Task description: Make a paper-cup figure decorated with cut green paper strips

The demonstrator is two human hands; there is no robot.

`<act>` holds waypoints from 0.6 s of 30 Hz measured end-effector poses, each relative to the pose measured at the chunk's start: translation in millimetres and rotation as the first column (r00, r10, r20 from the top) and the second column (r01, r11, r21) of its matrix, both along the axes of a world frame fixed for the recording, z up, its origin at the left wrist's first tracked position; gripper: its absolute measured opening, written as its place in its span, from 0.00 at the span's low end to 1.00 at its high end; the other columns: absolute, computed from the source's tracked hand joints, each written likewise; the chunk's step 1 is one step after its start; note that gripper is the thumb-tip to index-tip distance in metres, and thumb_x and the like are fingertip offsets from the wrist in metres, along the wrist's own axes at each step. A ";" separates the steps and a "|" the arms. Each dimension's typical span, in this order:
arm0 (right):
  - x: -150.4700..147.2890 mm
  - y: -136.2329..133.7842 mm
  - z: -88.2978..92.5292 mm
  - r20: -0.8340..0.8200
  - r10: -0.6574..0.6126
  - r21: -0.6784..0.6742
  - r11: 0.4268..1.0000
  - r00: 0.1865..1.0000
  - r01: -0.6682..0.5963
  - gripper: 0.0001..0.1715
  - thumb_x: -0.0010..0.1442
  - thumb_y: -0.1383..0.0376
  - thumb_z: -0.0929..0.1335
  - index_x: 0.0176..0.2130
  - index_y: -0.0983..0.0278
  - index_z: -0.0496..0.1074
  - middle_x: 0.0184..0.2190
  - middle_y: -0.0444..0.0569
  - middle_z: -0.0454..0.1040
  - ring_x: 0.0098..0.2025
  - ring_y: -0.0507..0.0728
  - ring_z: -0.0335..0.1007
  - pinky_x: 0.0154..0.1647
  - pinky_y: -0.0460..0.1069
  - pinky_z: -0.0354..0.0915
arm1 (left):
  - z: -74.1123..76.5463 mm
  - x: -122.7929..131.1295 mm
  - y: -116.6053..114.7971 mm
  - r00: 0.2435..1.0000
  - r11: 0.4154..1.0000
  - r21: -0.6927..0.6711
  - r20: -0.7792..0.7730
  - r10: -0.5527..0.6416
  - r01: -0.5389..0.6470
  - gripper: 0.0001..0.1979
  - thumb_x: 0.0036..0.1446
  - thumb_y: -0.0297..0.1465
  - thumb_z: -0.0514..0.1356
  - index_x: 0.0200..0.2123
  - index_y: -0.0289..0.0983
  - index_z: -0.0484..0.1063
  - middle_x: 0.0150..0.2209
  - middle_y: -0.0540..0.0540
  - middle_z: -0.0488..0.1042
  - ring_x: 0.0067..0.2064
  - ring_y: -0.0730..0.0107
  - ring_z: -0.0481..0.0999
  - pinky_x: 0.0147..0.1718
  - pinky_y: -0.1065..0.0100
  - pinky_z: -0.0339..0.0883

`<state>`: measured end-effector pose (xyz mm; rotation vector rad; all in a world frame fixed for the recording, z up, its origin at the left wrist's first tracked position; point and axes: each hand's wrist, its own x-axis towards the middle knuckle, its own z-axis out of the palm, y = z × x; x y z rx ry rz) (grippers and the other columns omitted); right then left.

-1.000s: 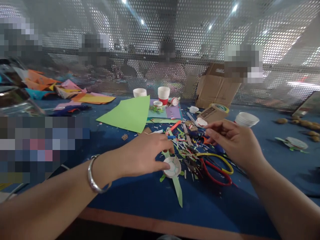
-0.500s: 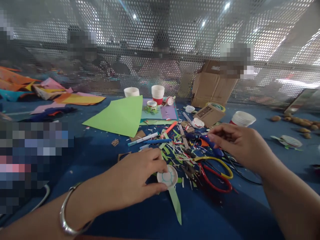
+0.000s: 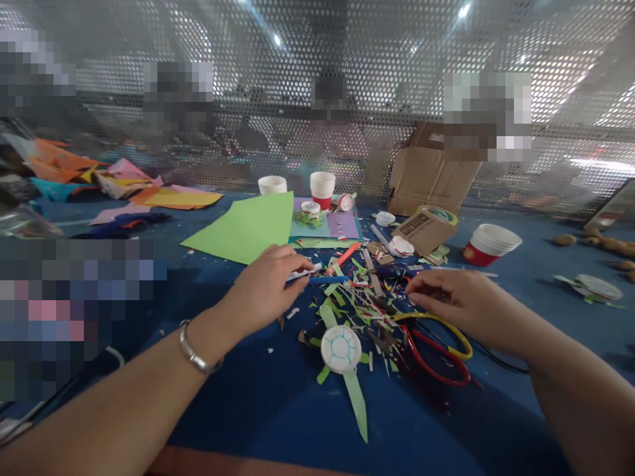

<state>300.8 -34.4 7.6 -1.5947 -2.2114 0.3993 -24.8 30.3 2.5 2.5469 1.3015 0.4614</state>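
My left hand (image 3: pixel 270 284) reaches over the markers, thumb and fingers apart around a white marker (image 3: pixel 303 272). Its thumb is beside a blue marker (image 3: pixel 327 280); I cannot tell if it touches it. My right hand (image 3: pixel 454 296) hovers with loosely curled fingers, a small gap between thumb and forefinger, and nothing visible in it. Just behind its fingertips lies a dark blue glue gun (image 3: pixel 391 271), partly hidden. In front of both hands rests a paper-cup turtle (image 3: pixel 341 349), its white round shell drawn with teal lines, with a long green paper strip pointing toward me.
Paper scraps (image 3: pixel 354 291) litter the middle, with red-and-yellow-handled scissors (image 3: pixel 439 378) beside them. Behind are green paper (image 3: pixel 248 228), stacked paper cups (image 3: pixel 322 188) and a cardboard piece (image 3: pixel 424 231). More cups (image 3: pixel 491 244) and another turtle (image 3: pixel 592 287) are on the right.
My left hand has let go of the turtle and moved up and away to the markers. My right hand has lowered slightly near the glue gun. The view has shifted a little.
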 end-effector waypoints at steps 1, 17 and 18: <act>0.0 0.1 -0.7 0.001 0.000 -0.003 1.000 1.000 0.000 0.11 0.64 0.57 0.69 0.36 0.57 0.80 0.29 0.45 0.82 0.26 0.56 0.75 0.27 0.51 0.65 | -4.7 -1.4 6.5 0.999 1.000 -0.004 -0.033 0.006 -0.006 0.14 0.66 0.35 0.59 0.51 0.37 0.77 0.46 0.40 0.74 0.52 0.53 0.70 0.52 0.53 0.66; -28.9 -4.9 -5.8 -0.017 0.042 -0.100 0.994 0.999 -0.043 0.14 0.68 0.55 0.66 0.40 0.58 0.79 0.33 0.45 0.82 0.30 0.54 0.75 0.29 0.47 0.66 | -17.6 8.7 11.9 0.981 0.991 0.068 -0.162 -0.104 0.116 0.09 0.65 0.34 0.63 0.45 0.37 0.78 0.44 0.41 0.76 0.50 0.53 0.69 0.50 0.54 0.65; -30.4 -5.0 -6.4 -0.019 0.045 -0.108 0.993 0.999 -0.047 0.14 0.68 0.56 0.66 0.40 0.58 0.79 0.33 0.45 0.82 0.31 0.54 0.75 0.29 0.47 0.66 | -19.0 9.3 12.0 0.978 0.991 0.074 -0.185 -0.096 0.111 0.08 0.64 0.33 0.63 0.45 0.37 0.78 0.44 0.41 0.76 0.50 0.53 0.69 0.49 0.54 0.65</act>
